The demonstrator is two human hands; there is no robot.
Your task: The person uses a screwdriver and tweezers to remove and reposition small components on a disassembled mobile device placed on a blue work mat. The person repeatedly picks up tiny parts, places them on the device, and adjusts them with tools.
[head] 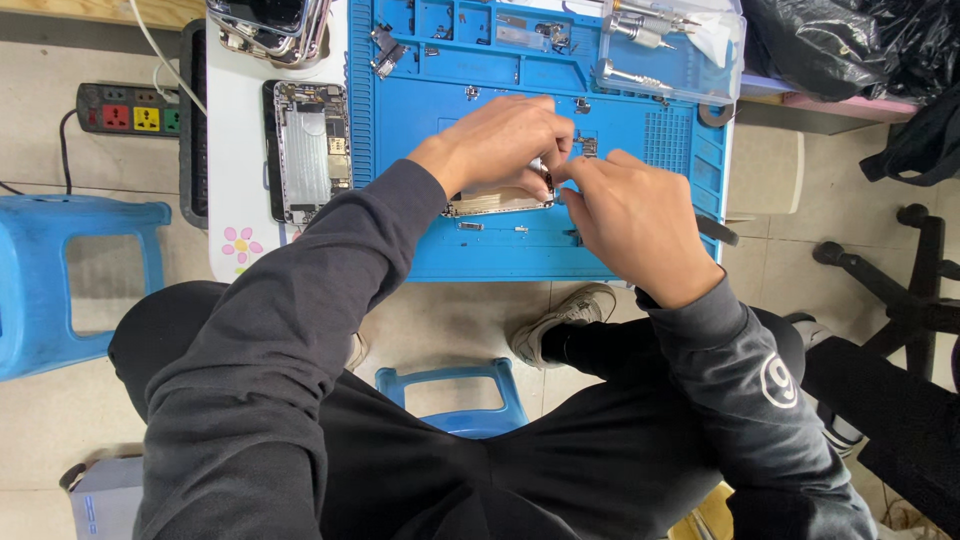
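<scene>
While pinching phone chassis (495,203) with left hand (500,140), right hand (635,215) fingertips closed on something tiny: steady, press gently over blue mat (620,130).

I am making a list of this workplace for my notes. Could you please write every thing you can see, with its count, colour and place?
Repair mat: one, blue, on the white table.
Opened phone body: one, silver, on the mat under both hands.
Second opened phone: one, silver with dark edge, on the table left of the mat.
Small metal parts: several, grey, in the mat's top trays.
Clear box with tools: one, transparent, mat's top right corner.
Power strip: one, dark, on the floor at left.
Stools: two, blue, one at left, one under the person.
Black bag: one, top right.
Left hand: on the phone body.
Right hand: fingertips at the phone's right edge.
</scene>
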